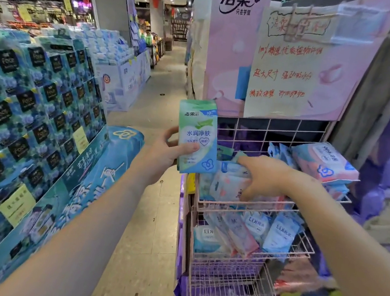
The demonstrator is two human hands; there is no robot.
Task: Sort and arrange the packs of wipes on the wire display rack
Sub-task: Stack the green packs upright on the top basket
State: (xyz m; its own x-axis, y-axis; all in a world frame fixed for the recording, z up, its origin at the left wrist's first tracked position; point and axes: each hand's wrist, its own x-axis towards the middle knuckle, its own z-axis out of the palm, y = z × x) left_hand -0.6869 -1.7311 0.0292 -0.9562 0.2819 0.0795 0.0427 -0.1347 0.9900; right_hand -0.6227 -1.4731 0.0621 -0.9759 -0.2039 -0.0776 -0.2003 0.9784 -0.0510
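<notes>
My left hand [167, 152] grips a green and white pack of wipes [197, 135], held upright just left of the pink wire display rack [255, 208]. My right hand [264, 176] reaches into the rack's top basket, its fingers curled round a pale pink and blue pack [228, 182] lying there. A big pink and white pack [325, 163] rests on a pile at the right of that basket. Blue and pink packs [280, 231] lean in the middle basket below.
A pink brand board with a handwritten sign [297, 69] stands above the rack. Stacked blue tissue packs [32, 105] fill a display on the left. The tiled aisle floor [146, 216] runs between display and rack. The purple lower baskets [226, 290] sit near the floor.
</notes>
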